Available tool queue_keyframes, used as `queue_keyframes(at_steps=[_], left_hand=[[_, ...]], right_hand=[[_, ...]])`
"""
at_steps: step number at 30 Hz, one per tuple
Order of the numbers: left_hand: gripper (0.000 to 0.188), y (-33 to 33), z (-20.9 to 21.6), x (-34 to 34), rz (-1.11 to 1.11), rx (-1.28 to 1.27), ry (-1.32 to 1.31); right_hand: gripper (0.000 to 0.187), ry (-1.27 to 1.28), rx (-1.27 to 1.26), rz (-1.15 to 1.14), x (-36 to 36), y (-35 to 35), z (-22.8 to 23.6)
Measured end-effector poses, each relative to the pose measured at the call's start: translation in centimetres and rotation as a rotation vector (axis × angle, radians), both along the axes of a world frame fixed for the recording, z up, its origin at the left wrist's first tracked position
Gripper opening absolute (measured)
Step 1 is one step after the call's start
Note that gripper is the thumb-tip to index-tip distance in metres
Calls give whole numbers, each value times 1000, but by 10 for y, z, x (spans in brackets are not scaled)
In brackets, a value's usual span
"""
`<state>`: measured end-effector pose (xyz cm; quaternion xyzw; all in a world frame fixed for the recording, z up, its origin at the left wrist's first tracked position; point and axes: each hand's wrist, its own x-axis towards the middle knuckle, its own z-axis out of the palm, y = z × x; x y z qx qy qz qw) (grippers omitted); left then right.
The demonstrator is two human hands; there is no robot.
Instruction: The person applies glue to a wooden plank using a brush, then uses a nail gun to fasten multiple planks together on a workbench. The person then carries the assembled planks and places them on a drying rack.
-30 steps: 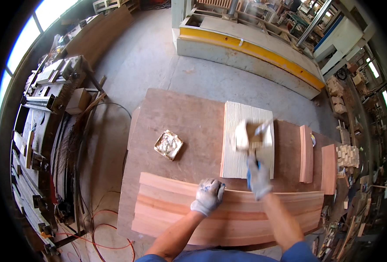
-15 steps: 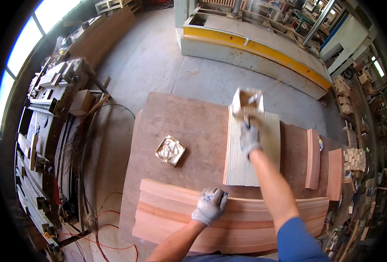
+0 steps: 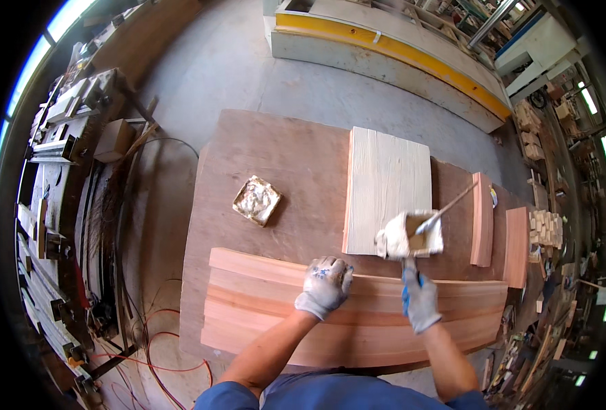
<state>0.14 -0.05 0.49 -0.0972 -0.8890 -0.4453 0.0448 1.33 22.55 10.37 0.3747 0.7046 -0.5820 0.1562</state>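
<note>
A brown desk (image 3: 282,150) bears everything; pinkish planks (image 3: 357,324) lie on the board's near side. The white-coated board (image 3: 388,184) has curved wood strips (image 3: 482,219) to its right, and a paste-smeared box (image 3: 392,236) over its near right corner. Nearer than the board, the left hand (image 3: 325,283) makes a fist, the right hand (image 3: 420,299) grasps the box's handle. Left of the board sits a square dish (image 3: 250,213); right, a stick (image 3: 457,198) leans from the box.

Handle (image 3: 409,262) mostly hidden by right grip (image 3: 420,301), blue shirt (image 3: 357,393) cut off below
</note>
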Motion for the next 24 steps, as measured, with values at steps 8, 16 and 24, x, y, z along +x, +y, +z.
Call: queue_keyframes(at_steps=[8, 16, 24], left_hand=[[13, -5, 0, 2, 34, -36, -15], [16, 0, -3, -1, 3, -115, 1], [17, -1, -7, -2, 37, -95, 10]], right_hand=[[30, 250, 160, 200, -70, -18, -71], [45, 292, 145, 130, -328, 0, -65], [38, 274, -53, 71, -116, 37, -17]])
